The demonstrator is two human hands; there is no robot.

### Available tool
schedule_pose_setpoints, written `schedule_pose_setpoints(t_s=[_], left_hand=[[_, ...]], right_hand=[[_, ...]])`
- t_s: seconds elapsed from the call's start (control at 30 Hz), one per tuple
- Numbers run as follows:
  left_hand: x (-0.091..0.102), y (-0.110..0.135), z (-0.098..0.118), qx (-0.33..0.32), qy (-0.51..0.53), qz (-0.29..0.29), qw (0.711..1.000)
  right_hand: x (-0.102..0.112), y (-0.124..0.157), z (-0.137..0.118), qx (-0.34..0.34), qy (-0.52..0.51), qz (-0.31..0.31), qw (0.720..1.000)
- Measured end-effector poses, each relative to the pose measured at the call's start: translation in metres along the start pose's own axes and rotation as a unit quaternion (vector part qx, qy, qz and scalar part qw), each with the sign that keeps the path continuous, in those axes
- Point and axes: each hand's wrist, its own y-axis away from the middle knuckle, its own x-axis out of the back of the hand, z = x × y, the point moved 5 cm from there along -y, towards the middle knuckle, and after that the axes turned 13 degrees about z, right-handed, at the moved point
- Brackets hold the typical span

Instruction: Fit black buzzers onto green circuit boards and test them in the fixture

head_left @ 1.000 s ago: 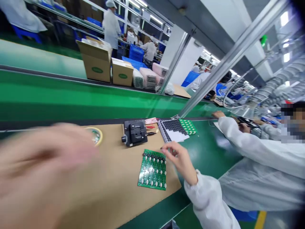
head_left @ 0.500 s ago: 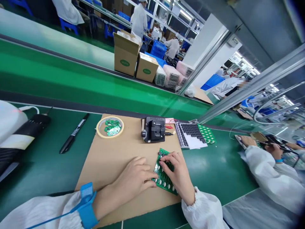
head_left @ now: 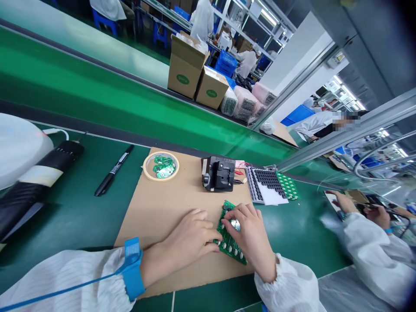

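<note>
A green circuit board point(head_left: 234, 251) with rows of small white parts lies slanted on a sheet of brown cardboard point(head_left: 175, 199). At its left edge, my left hand point(head_left: 195, 232) grips it between thumb and fingers. My right hand point(head_left: 248, 223) is bent over the upper half of the board, thumb and fingertips pinched together near dark round parts at its top. Whatever sits in that pinch is hidden. A bright, shiny patch shows under the right palm. Beyond the board stands a black fixture point(head_left: 218, 173).
A tape roll point(head_left: 145, 173) rings several small green boards. Left of it lie a black marker point(head_left: 113, 171) and a black-wrapped tool point(head_left: 42, 175). A tray of black round parts point(head_left: 268, 180) sits right of the fixture. Another person's sleeves and hands point(head_left: 346, 203) are at far right.
My view has shifted, so the bench appears moved to the right. Both hands stay at the board; a shiny patch now shows beneath my right palm.
</note>
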Motion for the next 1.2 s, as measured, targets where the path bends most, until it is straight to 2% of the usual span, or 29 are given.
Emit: schedule_pose_setpoints(t_s=[0.37,0.53,0.73,0.9,0.97,1.03,1.13,1.2], left_hand=[[-0.002,0.002,0.000,0.005,-0.003,-0.009,1.000],[0.001,0.001,0.003,-0.007,-0.010,-0.007,1.000],[0.004,0.001,0.004,-0.015,-0.015,-0.004,1.000],[0.003,0.002,0.003,-0.015,-0.006,-0.010,1.000],[0.003,0.001,0.002,-0.007,0.001,-0.014,1.000],[0.004,0.000,0.002,-0.005,0.006,-0.017,1.000],[0.007,-0.003,0.003,-0.008,0.011,-0.019,1.000],[0.009,-0.004,0.003,-0.007,0.017,-0.017,1.000]], right_hand=[[-0.002,0.015,0.000,-0.026,-0.016,0.017,0.999],[0.000,0.023,0.001,-0.021,-0.010,0.058,0.998],[0.000,0.022,0.000,-0.004,-0.003,0.059,0.998],[0.002,0.020,-0.001,-0.015,-0.016,0.064,0.998],[0.006,0.018,0.009,-0.035,-0.035,0.080,0.996],[0.015,0.014,0.034,-0.074,-0.053,0.116,0.989],[0.034,0.008,0.096,-0.178,-0.024,0.199,0.963],[0.046,0.004,0.140,-0.237,0.025,0.233,0.943]])
